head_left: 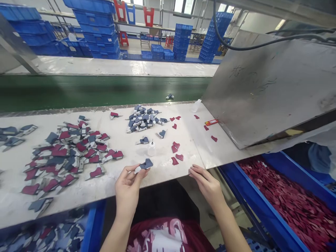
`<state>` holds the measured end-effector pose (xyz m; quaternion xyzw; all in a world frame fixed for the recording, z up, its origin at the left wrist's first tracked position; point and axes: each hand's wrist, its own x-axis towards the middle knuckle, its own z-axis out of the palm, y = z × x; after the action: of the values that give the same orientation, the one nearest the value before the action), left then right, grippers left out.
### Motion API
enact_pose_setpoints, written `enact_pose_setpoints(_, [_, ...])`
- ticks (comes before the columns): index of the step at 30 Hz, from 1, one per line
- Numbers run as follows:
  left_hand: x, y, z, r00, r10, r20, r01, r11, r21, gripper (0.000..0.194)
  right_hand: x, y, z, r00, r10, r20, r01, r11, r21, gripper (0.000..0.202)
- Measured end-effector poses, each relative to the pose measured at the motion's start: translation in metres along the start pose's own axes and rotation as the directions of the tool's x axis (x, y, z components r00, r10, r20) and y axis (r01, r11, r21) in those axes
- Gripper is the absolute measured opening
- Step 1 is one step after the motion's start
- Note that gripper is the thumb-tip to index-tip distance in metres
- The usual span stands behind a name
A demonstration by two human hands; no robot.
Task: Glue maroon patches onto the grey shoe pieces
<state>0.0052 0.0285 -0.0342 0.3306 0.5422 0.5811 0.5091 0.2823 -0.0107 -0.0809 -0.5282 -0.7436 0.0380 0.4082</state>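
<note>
My left hand [128, 187] pinches a blue-grey and white plastic part [146, 163] between thumb and fingers, just above the table's front edge. My right hand [206, 182] is at that edge further right, its fingertips pressed together; whatever they hold, if anything, is hidden. Small maroon pieces [179, 157] lie loose between and beyond the hands. Behind the held part stands a small clear squeeze bottle [151, 148] with a thin tip. Two similar blue-grey parts, one of them this part [144, 140], lie near the bottle.
A mixed maroon and blue-grey heap [78, 150] covers the left of the table; a blue-grey pile [144, 119] sits further back. A green conveyor belt [105, 91] runs behind. At right stand a metal box [273, 87] and a blue bin [273, 217] of maroon pieces.
</note>
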Motion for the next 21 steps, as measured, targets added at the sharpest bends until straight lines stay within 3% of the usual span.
enact_pose_setpoints(2, [-0.002,-0.002,0.002,1.000,0.000,0.014,0.000,1.000,-0.003,0.036,0.002,-0.013,0.001,0.986,0.101,-0.134,-0.092,0.993,0.067,0.028])
enact_pose_setpoints(3, [-0.004,-0.002,0.003,1.000,0.007,0.019,-0.007,1.000,0.004,0.035,0.006,-0.023,0.003,0.957,0.192,-0.216,-0.168,0.978,0.123,0.022])
enact_pose_setpoints(5, [-0.007,-0.001,0.005,0.999,0.036,0.026,-0.036,0.999,0.026,0.032,0.020,-0.049,0.009,0.839,0.427,-0.339,-0.330,0.893,0.306,0.011])
enact_pose_setpoints(7, [-0.011,0.002,0.008,0.996,0.078,0.030,-0.080,0.995,0.053,0.028,0.038,-0.080,0.018,0.789,0.578,-0.206,-0.410,0.746,0.525,0.007])
enact_pose_setpoints(9, [-0.015,0.006,0.010,0.991,0.123,0.045,-0.127,0.989,0.075,0.024,0.055,-0.107,0.030,0.785,0.619,-0.028,-0.438,0.587,0.680,0.007])
enact_pose_setpoints(11, [-0.018,0.009,0.011,0.984,0.162,0.075,-0.168,0.982,0.091,0.021,0.069,-0.125,0.040,0.771,0.635,0.056,-0.461,0.495,0.737,0.007])
enact_pose_setpoints(18, [-0.022,0.009,0.004,0.970,0.204,0.129,-0.217,0.971,0.102,0.014,0.086,-0.137,0.054,0.755,0.644,0.121,-0.435,0.355,0.828,0.007])
enact_pose_setpoints(21, [-0.023,0.006,0.003,0.968,0.202,0.148,-0.222,0.966,0.134,0.014,0.085,-0.136,0.054,0.764,0.635,0.110,-0.420,0.362,0.832,0.006])
